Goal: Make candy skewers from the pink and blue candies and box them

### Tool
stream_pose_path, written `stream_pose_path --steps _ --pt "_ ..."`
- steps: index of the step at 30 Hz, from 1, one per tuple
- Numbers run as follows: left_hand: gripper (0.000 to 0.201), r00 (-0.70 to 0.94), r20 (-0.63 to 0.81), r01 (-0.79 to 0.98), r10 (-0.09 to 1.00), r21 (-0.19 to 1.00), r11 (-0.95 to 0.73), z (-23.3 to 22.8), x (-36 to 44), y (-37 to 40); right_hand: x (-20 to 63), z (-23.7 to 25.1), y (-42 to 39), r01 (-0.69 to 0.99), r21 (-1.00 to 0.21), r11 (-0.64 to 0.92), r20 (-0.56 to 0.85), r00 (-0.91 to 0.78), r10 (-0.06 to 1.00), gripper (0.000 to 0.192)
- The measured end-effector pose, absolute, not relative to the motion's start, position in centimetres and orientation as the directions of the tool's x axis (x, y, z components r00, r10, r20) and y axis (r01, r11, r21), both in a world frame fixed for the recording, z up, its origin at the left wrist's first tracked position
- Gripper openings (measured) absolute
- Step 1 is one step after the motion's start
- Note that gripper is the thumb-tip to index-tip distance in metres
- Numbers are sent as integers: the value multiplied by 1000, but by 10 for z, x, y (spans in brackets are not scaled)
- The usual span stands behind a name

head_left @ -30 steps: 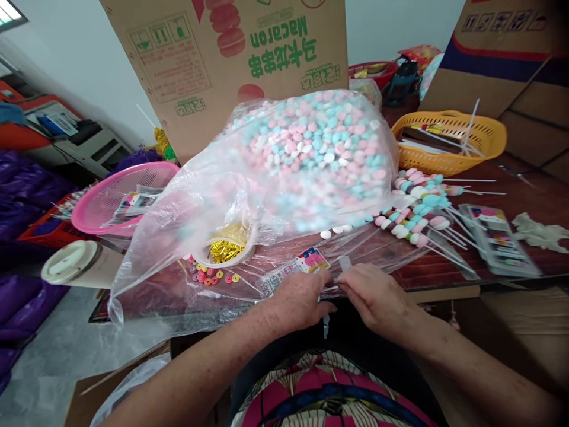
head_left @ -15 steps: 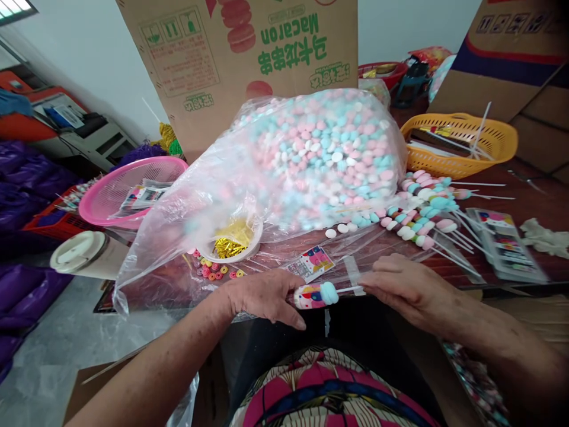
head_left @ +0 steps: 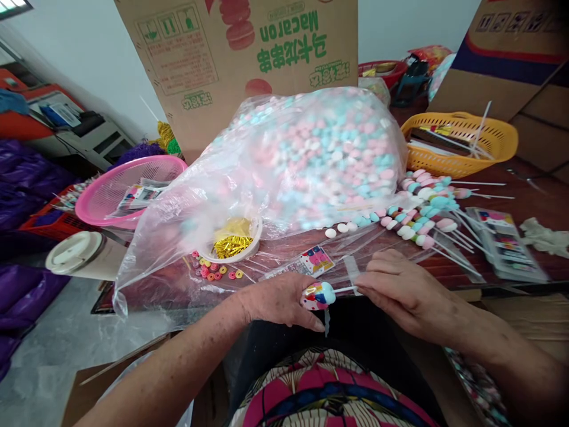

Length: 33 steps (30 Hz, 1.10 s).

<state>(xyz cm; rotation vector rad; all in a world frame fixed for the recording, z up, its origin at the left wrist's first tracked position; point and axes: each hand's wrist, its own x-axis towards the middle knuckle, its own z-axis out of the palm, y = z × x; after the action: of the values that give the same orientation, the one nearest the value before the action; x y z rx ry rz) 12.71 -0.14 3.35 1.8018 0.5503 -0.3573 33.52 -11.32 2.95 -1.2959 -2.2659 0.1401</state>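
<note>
My left hand point(head_left: 278, 302) is closed round a marshmallow skewer point(head_left: 328, 292), whose printed plastic wrapper point(head_left: 315, 298) shows past the fingers. A pale blue marshmallow sticks out of the wrapper's right end. Pinched in the fingertips of my right hand point(head_left: 406, 296) is the skewer's white stick point(head_left: 344, 290). Just beyond the hands lie a printed wrapper point(head_left: 316, 261) and a strip of clear tape point(head_left: 351, 270) at the table edge. Most of the wrapped skewer is hidden inside my left hand.
A big clear bag of pastel marshmallows point(head_left: 329, 154) covers the table's middle. Near it stand a white bowl with gold ties point(head_left: 233, 246) and loose candy rings point(head_left: 213, 273). Finished-looking skewers point(head_left: 413, 222), a wrapper stack point(head_left: 507, 249) and a yellow basket point(head_left: 502, 139) are right; a pink basket point(head_left: 89, 204) is left.
My left hand has slid a little to the right along the skewer, covering more of the wrapper. My right hand has shifted slightly left, still on the stick.
</note>
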Motion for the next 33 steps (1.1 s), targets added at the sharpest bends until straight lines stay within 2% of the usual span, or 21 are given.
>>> stream_pose_path --steps 3,6,8,11,15,17,19,22,25,28,33 --pt "20 836 -422 547 351 692 -471 33 137 -8 325 28 -110 769 -364 527 349 -412 842 26" --pt "27 776 -410 630 479 514 -582 28 144 -16 320 20 -108 798 -364 480 286 -394 873 26" --pt "35 755 -418 655 506 430 -622 25 145 -20 325 15 -107 808 -372 456 254 -384 888 26" --pt "45 761 -408 645 504 401 -650 27 136 -17 344 16 -109 795 -424 433 239 -363 900 25" --pt "29 777 -471 612 417 411 -675 36 125 -9 361 26 -113 739 -515 434 223 -373 900 24" --pt "24 774 -477 610 415 388 -691 37 127 -10 358 29 -114 725 -527 443 209 -394 895 24" --pt "22 744 -448 651 496 318 -689 34 133 -15 348 29 -115 732 -526 433 204 -386 900 24" --pt "21 702 -331 703 630 183 -687 26 144 -23 333 21 -116 756 -520 398 214 -335 917 25" --pt "20 711 -177 700 680 87 -709 19 146 -25 328 10 -117 801 -450 395 257 -307 916 28" --pt "26 704 -117 711 701 116 -694 15 139 -23 335 6 -117 833 -373 408 273 -321 907 28" --pt "40 729 -109 681 676 223 -698 15 128 -20 349 15 -119 822 -383 421 237 -352 905 28"
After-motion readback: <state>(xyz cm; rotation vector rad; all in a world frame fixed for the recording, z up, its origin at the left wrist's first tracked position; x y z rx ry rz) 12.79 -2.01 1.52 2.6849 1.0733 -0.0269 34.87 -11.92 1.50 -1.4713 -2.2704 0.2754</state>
